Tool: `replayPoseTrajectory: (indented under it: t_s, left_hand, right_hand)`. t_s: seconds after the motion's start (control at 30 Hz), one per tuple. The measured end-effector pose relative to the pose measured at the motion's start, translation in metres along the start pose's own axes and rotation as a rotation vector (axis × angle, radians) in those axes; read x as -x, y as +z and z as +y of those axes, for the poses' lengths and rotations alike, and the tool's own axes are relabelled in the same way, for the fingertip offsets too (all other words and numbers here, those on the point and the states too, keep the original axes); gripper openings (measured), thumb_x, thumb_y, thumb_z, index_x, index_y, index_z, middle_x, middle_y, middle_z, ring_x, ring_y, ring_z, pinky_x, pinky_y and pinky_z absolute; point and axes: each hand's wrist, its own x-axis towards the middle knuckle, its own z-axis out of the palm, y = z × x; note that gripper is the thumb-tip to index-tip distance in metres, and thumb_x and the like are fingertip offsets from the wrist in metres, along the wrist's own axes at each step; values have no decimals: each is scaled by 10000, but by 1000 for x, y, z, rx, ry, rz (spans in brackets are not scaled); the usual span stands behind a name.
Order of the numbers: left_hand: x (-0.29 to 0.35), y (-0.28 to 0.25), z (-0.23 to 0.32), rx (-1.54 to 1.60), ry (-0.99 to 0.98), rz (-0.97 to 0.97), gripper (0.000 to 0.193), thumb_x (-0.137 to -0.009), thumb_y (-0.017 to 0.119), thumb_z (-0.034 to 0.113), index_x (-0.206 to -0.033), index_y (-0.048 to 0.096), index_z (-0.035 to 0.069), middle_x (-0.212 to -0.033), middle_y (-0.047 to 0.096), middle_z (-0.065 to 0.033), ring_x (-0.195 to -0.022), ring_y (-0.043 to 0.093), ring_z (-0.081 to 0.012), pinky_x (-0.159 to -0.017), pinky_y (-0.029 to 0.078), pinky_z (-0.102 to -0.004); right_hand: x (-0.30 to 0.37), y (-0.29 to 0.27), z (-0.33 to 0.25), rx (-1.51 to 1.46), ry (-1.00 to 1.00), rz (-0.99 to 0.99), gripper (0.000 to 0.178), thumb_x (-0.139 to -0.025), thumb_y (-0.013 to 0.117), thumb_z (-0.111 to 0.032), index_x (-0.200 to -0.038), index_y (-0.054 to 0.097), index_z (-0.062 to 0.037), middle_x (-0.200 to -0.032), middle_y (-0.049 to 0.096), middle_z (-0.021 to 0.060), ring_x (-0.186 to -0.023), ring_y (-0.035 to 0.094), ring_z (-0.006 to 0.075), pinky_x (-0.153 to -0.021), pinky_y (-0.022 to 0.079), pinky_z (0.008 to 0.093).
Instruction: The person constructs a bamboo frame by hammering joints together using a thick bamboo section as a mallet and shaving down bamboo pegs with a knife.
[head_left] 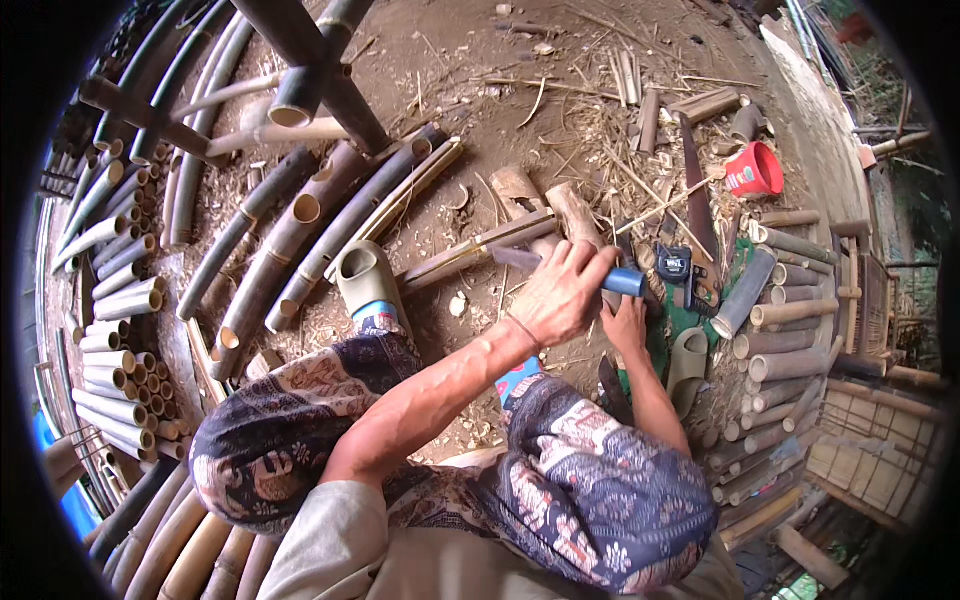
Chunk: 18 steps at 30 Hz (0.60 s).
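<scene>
Dirt floor w/ bamboo poles (300,215): left hand (565,295) fisted on blue-handled blade (560,265), right hand (627,325) grips split strip (480,248); looks mid-split, next needs steady push.

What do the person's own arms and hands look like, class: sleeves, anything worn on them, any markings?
Both forearms are bare, with no gloves on the hands. The left hand has a thin band around its wrist. The right hand shows nothing worn. A pale, light-coloured short sleeve covers the left upper arm. No markings can be made out.
</scene>
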Motion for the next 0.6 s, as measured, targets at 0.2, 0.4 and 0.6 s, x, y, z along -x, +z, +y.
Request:
replayPoseTrajectory:
  t_s: [0.2,0.4,0.6]
  left_hand:
    - [13,14,-25,89,-62,29,344,-726,682,168,-1053,578,166,-900,512,-116,-714,585,-321,-568,486,-439]
    - [23,21,-64,123,-112,116,277,-718,714,312,-679,516,123,-664,492,-51,-639,538,-259,-579,409,-386]
    - [24,33,-82,190,-109,262,265,-715,737,181,-593,514,104,-563,460,-56,-526,490,-258,-496,369,-378]
  right_hand:
    - [-3,-22,0,-334,176,-176,591,-920,545,-343,-1411,363,-69,-1335,464,248,-1211,473,404,-976,398,454]
    - [24,-104,-14,-1158,242,-244,637,-934,521,-352,-1421,289,-14,-1173,533,200,-1029,576,285,-878,491,422]
    - [16,-151,-91,-1245,-5,60,876,-785,636,-371,-1428,156,-21,-1059,509,190,-897,550,288,-822,484,433]
